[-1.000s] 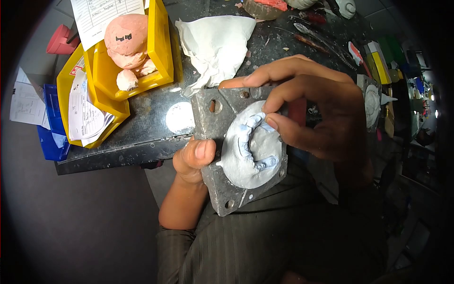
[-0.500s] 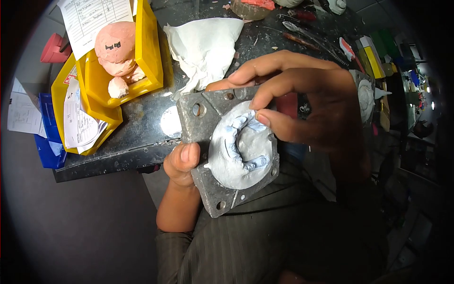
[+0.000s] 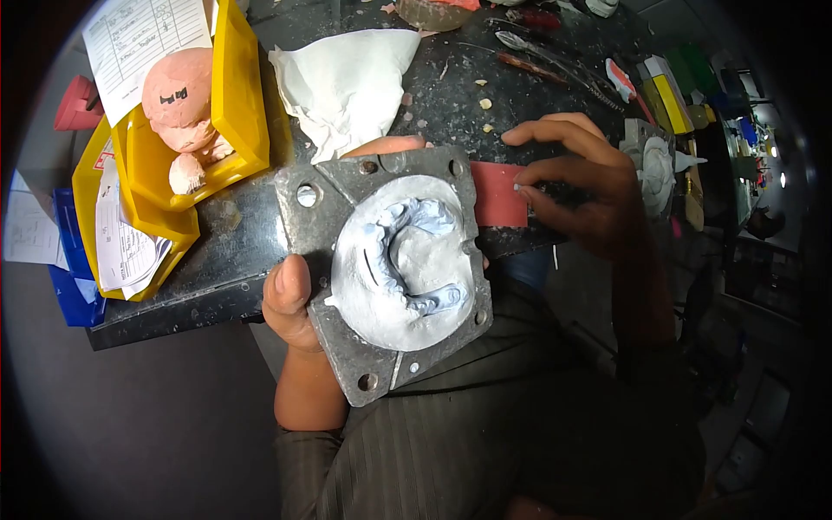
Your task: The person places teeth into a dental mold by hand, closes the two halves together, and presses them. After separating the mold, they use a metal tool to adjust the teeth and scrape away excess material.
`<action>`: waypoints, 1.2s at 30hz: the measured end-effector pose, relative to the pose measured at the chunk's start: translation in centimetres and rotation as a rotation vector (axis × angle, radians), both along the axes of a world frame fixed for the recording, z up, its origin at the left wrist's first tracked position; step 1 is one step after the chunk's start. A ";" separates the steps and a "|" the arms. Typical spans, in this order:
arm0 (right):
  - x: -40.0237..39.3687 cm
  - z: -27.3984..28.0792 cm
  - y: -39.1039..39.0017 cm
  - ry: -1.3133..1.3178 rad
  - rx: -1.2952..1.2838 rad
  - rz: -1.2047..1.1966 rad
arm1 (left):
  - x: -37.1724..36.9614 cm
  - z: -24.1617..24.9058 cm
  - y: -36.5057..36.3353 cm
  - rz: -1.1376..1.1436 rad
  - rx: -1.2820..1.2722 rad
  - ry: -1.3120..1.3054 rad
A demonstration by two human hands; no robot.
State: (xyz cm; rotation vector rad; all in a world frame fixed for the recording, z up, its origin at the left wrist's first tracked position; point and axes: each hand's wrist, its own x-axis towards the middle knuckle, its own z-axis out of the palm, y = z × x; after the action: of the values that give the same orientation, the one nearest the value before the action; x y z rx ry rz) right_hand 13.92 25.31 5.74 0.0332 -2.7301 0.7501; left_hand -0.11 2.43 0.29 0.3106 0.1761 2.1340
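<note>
My left hand [image 3: 290, 299] grips a grey metal dental flask half [image 3: 299, 234], its thumb on the near left edge and fingertips showing past the far edge. Set in the flask is a round of pale plaster [image 3: 355, 299] with a bluish, horseshoe-shaped dental arch impression [image 3: 386, 260]. To the right of the flask, apart from it, my right hand [image 3: 585, 186] pinches a tiny pale piece [image 3: 517, 186] between thumb and a finger; what it is, I cannot make out. Behind those fingertips lies a red rectangular sheet [image 3: 498, 198].
Yellow bins [image 3: 243, 95] at the left hold pink lumps [image 3: 178, 95] and paper slips [image 3: 126, 234]. A crumpled white cloth [image 3: 347, 82] lies on the dark bench [image 3: 468, 78]. Tools [image 3: 555, 65] lie at the back; another flask half [image 3: 654, 169] stands at the right.
My right hand has drawn away from the plaster to the right, holding the tiny pale piece. The flask has shifted slightly left in view, and the red sheet shows more fully.
</note>
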 end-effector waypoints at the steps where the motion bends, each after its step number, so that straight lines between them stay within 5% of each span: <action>1: 0.1 -0.2 -0.1 0.000 0.008 0.003 | -0.1 0.0 0.0 -0.012 0.014 0.006; 12: -0.2 -1.3 -0.1 0.003 0.028 0.059 | -0.1 0.7 -0.8 -0.009 -0.051 0.000; 14: -0.2 -1.3 -0.1 -0.005 0.021 0.063 | -0.3 -0.2 -1.8 -0.120 -0.327 0.257; 17: -0.3 -1.4 -0.1 -0.007 0.025 0.062 | -0.4 0.1 -1.8 -0.133 -0.338 0.277; 20: -0.3 -1.4 -0.1 -0.020 0.023 0.058 | 0.0 0.1 -0.1 -0.014 -0.010 -0.006; 32: -0.3 0.1 0.7 -0.005 -0.023 0.077 | -0.3 0.0 -0.2 0.008 -0.061 0.070; 36: 0.1 1.7 2.6 0.098 -0.330 0.178 | -0.4 0.3 -0.2 0.003 -0.044 0.095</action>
State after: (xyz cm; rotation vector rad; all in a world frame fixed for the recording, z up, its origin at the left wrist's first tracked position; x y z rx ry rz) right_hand 13.99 27.92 7.43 0.2356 -2.5000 1.2066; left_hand -0.55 2.27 0.62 0.3864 0.2778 2.1163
